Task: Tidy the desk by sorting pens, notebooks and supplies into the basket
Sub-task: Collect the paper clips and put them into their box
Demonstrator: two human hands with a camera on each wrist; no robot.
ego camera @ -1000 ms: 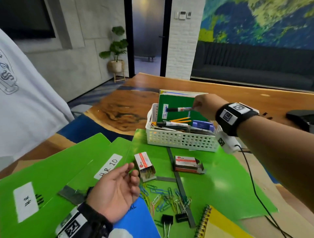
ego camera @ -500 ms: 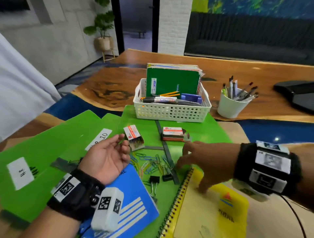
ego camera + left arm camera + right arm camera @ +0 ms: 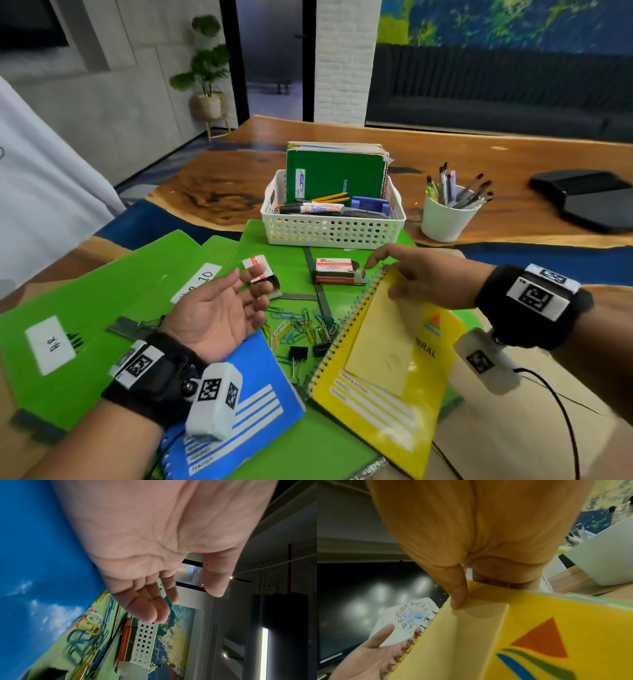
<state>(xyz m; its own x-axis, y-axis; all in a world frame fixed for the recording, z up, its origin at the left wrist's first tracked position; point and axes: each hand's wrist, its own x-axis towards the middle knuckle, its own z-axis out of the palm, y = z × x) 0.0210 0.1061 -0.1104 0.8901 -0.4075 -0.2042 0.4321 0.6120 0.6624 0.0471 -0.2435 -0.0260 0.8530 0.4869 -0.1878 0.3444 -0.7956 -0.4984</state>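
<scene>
The right hand [image 3: 423, 274] pinches the far spiral-bound corner of the yellow notebook [image 3: 387, 370], near the desk's front edge, its long axis pointing toward the basket [image 3: 334, 228]; left hand [image 3: 214, 313] lies open, empty.

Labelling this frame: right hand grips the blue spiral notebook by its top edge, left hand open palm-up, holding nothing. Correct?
One error: the right hand grips the yellow spiral notebook, thumb on its cover in the right wrist view. The blue notebook lies under the left wrist. The left hand is open, palm-up, empty, as stated.
</scene>
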